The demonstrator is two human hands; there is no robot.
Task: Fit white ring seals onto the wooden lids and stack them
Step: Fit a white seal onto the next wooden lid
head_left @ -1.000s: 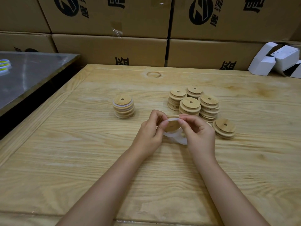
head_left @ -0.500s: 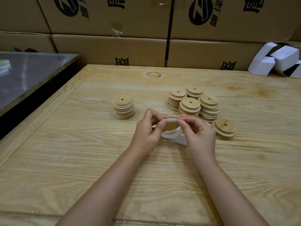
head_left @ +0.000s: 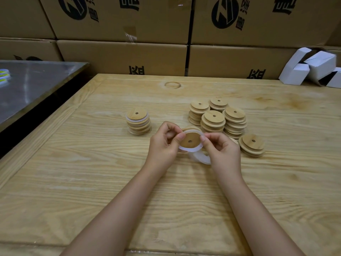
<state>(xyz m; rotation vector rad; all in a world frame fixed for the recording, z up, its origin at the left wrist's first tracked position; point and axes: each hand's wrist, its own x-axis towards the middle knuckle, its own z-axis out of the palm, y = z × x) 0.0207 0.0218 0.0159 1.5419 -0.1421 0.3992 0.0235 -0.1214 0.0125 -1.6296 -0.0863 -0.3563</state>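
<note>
Above the table's middle I hold a round wooden lid (head_left: 190, 140) with a small centre hole, its flat face tilted toward me. My left hand (head_left: 163, 145) pinches its left edge and my right hand (head_left: 220, 150) pinches its right edge. A white ring seal (head_left: 186, 149) is stretched around the lid's lower rim. More white ring seals (head_left: 200, 157) lie under my right hand. A stack of lids with white seals (head_left: 138, 123) stands to the left. Several stacks of bare lids (head_left: 217, 117) stand behind my hands, and a short stack (head_left: 251, 147) sits at the right.
The wooden table (head_left: 92, 182) has a raised border along its left and far sides. A metal-topped bench (head_left: 33, 85) stands at the left. Cardboard cartons (head_left: 125, 54) wall off the back. White folded boxes (head_left: 313, 69) lie at the far right corner.
The lid has tipped up, so its face and centre hole now show. The white seal has been worked further around its rim. Both hands stay in place.
</note>
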